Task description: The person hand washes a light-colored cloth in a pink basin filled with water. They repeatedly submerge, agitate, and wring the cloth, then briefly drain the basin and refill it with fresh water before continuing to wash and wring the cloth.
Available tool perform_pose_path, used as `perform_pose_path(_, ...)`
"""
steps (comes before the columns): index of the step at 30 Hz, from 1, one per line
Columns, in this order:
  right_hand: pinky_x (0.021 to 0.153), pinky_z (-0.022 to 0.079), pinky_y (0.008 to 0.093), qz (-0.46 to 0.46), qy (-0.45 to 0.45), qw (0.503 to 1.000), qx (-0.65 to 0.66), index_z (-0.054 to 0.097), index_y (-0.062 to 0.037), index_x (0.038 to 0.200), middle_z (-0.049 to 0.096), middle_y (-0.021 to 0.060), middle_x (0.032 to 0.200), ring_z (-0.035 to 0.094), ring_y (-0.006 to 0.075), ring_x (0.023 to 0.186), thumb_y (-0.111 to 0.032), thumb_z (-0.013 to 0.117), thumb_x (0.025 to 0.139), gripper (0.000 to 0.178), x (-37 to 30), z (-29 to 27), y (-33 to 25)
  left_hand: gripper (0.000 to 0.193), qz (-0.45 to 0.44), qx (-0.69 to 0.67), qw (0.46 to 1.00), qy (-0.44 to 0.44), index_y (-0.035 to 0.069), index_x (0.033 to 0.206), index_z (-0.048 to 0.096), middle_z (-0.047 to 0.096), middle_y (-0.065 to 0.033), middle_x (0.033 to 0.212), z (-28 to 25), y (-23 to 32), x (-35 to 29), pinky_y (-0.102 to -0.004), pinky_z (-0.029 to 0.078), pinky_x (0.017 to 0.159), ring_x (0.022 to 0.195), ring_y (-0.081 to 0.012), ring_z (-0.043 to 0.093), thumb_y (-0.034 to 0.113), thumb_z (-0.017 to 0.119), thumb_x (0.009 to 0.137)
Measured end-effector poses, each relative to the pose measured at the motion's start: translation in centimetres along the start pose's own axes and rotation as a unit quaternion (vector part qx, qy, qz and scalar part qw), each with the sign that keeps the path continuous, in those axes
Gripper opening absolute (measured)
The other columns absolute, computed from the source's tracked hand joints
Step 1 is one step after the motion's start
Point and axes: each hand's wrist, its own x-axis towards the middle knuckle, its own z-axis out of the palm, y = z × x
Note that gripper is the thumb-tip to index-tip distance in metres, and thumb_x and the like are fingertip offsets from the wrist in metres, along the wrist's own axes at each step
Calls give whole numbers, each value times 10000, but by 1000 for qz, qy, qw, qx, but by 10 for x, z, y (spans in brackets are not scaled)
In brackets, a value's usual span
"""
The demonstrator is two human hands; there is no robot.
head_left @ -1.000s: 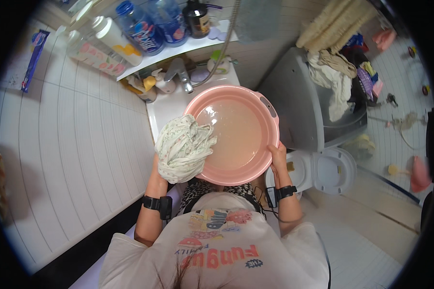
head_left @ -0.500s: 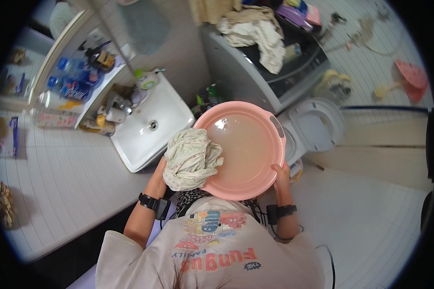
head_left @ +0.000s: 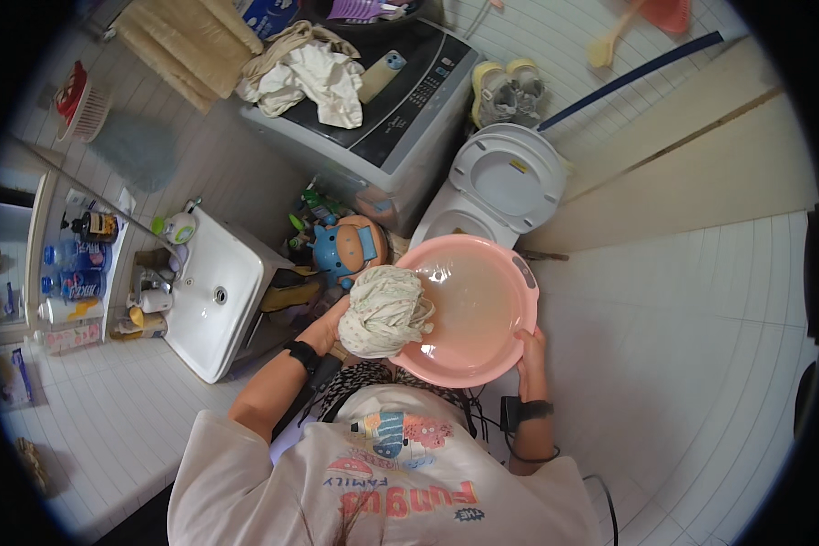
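A round pink plastic basin (head_left: 482, 300) with cloudy water in it is held in front of my body. My right hand (head_left: 531, 348) grips its right rim, thumb over the edge. At its left side, a wet, bunched-up pale cloth (head_left: 382, 314) with a small print bulges over the rim, one end hanging toward the water. My left hand (head_left: 333, 328) holds this cloth from the left; its fingers are mostly hidden beneath it, so whether they also grip the rim does not show.
To the left is a white sink (head_left: 211, 300) beside a shelf of bottles. Ahead stands a washing machine (head_left: 382, 118) with clothes (head_left: 318, 82) and a phone on top. A toilet (head_left: 510, 177) with raised lid lies just beyond the basin; a blue toy-like container (head_left: 344, 250) sits near the sink.
My body and view have turned right. The basin and cloth have swung away from the sink, now nearer the toilet. Both hands keep their hold.
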Motion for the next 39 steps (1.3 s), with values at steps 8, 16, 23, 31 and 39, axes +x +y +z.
perform_pose_path(8,781,520,332,42,94,993,58,579,49,1084,634,127,993,625,239,873,37,561,719,366,-7,-41,28,467,-61,65,993,79,-35,1277,586,644,-164,1252,-8,-30,49,-409,546,931,1061,-249,668,340,492,1014)
perform_pose_path(16,699,523,331,77,158,983,52,583,33,1029,617,124,958,623,254,814,11,583,700,329,-32,-44,25,510,-97,135,970,178,-11,1286,599,646,-112,1263,-4,-35,54,-354,574,834,1025,-220,673,405,537,997)
perform_pose_path(23,785,468,253,100,81,991,-38,610,-71,1096,634,42,1018,606,158,926,-141,629,754,349,-49,-50,-3,485,-70,152,980,111,-25,1260,609,663,-123,1232,-13,-43,49,-362,555,873,1018,-219,678,370,523,991)
perform_pose_path(31,390,257,222,6,98,995,-12,583,-92,787,520,-34,625,390,68,434,-145,659,773,93,-40,-46,-48,506,-44,149,984,91,-6,1247,619,670,-106,1224,-18,-66,50,-359,546,890,1029,-202,672,407,521,970)
perform_pose_path(39,384,282,216,-52,82,992,-79,559,-127,707,506,-47,578,397,55,421,-195,686,829,189,-27,-30,-99,497,-67,71,994,42,-34,1266,592,653,-133,1244,-10,-96,55,-339,559,879,1023,-209,673,376,503,998)
